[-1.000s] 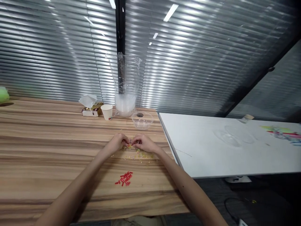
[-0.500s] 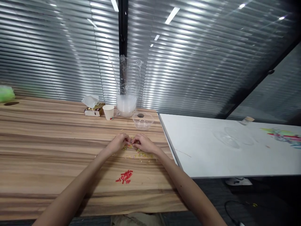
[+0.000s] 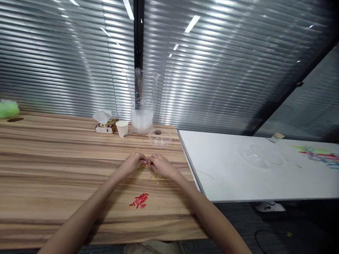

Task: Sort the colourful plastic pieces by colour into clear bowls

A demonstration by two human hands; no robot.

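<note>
My left hand (image 3: 134,163) and my right hand (image 3: 161,165) meet over a scatter of small yellowish and clear pieces (image 3: 148,177) on the wooden table. Both hands have their fingers bent and pinched at the tips, almost touching each other. What lies between the fingertips is too small to make out. Closer to the table's front edge is a pile of short red tube-like pieces (image 3: 140,200), untouched by either hand. Beyond my right hand stands a clear plastic bowl (image 3: 160,141).
At the back are a tissue box (image 3: 106,127), a paper cup (image 3: 122,129) and a plastic bag of stacked clear bowls (image 3: 142,120). A white table (image 3: 227,183) adjoins on the right, bearing clear lids (image 3: 254,157) and coloured strips (image 3: 317,154). Green material (image 3: 9,108) sits far left.
The view has tilted slightly, so the scene sits a little lower. My right hand's fingers have drawn in and turned down towards the pieces; my left hand stays nearly in place.
</note>
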